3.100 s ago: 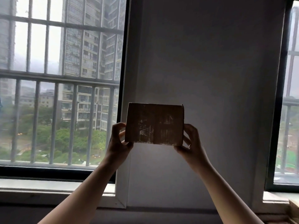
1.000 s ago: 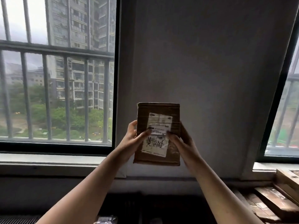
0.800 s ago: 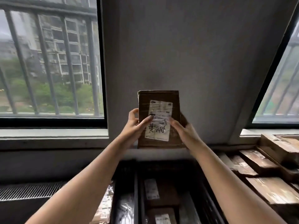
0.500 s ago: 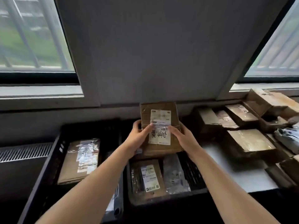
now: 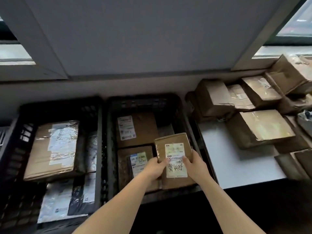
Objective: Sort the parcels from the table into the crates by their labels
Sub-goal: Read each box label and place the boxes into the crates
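Down it has come: half a second back the box (image 5: 173,141) was up by the wall (image 5: 135,39), and now the view has dropped and the box is low over the middle crate (image 5: 143,98), at its right side near the front corner. The left hand (image 5: 156,166) grips its left edge and the right hand (image 5: 196,167) grips its right edge, both thumbs pressed on the white label (image 5: 175,151). The fingers under it are hidden. From my screen I cannot tell if the box touches what lies below or hangs just above it.

What could go wrong? The box is just beside the crate's right side, and another brown box (image 5: 124,164) lies just left of it. If the hands let go too soon, I think it could land half on that box and end up tilted. If they push it down with fingers under it, the fingers may get squeezed. If it drifts right, it could catch the rim and slide onto the table (image 5: 236,162).

The table is white and stands right of the crates, with a heap of brown boxes (image 5: 263,129) along its far and right edges. A second black crate (image 5: 59,107) on the left holds a big taped box (image 5: 42,149). Behind all is the plain grey wall, with a window (image 5: 297,22) at each side.
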Demonstrator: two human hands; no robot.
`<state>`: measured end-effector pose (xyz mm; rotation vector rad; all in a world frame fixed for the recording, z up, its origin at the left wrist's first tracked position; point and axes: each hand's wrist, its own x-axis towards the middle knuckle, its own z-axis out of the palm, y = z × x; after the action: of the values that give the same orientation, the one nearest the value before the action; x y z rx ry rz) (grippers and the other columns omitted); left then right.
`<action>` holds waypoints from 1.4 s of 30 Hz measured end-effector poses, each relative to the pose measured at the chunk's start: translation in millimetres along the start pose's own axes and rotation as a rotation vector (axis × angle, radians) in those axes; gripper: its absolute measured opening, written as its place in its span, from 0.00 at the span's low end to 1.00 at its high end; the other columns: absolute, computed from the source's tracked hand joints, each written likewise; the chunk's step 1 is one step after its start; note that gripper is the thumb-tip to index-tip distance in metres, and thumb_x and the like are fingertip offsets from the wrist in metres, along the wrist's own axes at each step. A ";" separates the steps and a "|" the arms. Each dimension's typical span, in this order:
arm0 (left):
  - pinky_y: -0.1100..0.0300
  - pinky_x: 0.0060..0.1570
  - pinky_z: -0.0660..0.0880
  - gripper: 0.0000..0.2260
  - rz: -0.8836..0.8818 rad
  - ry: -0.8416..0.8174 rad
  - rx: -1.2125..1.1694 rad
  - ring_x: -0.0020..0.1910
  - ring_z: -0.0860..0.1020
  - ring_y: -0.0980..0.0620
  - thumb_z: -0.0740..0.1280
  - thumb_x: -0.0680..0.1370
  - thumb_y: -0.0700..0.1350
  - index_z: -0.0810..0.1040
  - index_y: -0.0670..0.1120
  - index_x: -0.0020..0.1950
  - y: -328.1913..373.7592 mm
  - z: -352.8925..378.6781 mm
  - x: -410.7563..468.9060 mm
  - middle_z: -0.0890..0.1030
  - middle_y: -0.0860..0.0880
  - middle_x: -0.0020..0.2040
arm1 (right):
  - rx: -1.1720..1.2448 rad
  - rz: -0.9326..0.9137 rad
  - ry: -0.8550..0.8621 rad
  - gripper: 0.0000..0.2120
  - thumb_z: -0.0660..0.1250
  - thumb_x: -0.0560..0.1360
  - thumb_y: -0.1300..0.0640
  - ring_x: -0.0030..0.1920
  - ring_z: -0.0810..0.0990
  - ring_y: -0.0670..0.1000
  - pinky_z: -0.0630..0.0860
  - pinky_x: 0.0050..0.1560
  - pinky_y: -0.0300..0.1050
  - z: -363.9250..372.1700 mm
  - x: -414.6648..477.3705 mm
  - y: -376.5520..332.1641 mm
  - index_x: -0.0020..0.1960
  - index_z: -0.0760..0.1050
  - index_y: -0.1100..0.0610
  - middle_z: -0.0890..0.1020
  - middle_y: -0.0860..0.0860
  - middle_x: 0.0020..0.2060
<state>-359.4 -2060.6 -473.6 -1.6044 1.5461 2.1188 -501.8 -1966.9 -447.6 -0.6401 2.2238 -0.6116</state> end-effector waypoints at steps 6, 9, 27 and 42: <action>0.58 0.52 0.76 0.12 -0.074 0.074 0.288 0.54 0.79 0.50 0.66 0.82 0.55 0.77 0.47 0.57 -5.7 6.1 30.2 0.82 0.50 0.57 | -0.133 0.066 -0.107 0.19 0.60 0.84 0.51 0.58 0.81 0.59 0.80 0.56 0.57 18.8 39.7 19.7 0.70 0.64 0.59 0.80 0.56 0.62; 0.58 0.52 0.75 0.17 -0.084 0.135 0.433 0.58 0.79 0.48 0.68 0.81 0.52 0.74 0.46 0.67 -12.4 3.8 39.1 0.81 0.48 0.60 | -0.188 0.063 -0.186 0.25 0.61 0.83 0.52 0.59 0.81 0.59 0.80 0.56 0.55 27.1 57.2 30.0 0.77 0.57 0.56 0.81 0.55 0.62; 0.61 0.57 0.70 0.20 -0.064 0.181 0.320 0.60 0.76 0.51 0.65 0.83 0.52 0.71 0.47 0.73 18.7 23.4 31.2 0.78 0.48 0.67 | -0.170 -0.078 -0.405 0.29 0.62 0.82 0.49 0.70 0.73 0.57 0.74 0.66 0.50 14.8 72.3 10.3 0.80 0.60 0.52 0.70 0.56 0.73; 0.52 0.46 0.78 0.05 0.327 -0.012 -0.006 0.46 0.81 0.52 0.66 0.83 0.50 0.78 0.49 0.51 143.2 115.3 28.5 0.82 0.46 0.51 | 0.488 0.060 -0.067 0.10 0.62 0.84 0.51 0.50 0.83 0.49 0.79 0.50 0.45 -144.0 18.7 20.3 0.61 0.78 0.53 0.85 0.50 0.51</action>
<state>-532.8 -2060.9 -406.6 -1.4179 1.9127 2.2803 -626.5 -1929.7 -380.0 -0.3339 1.9193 -1.0393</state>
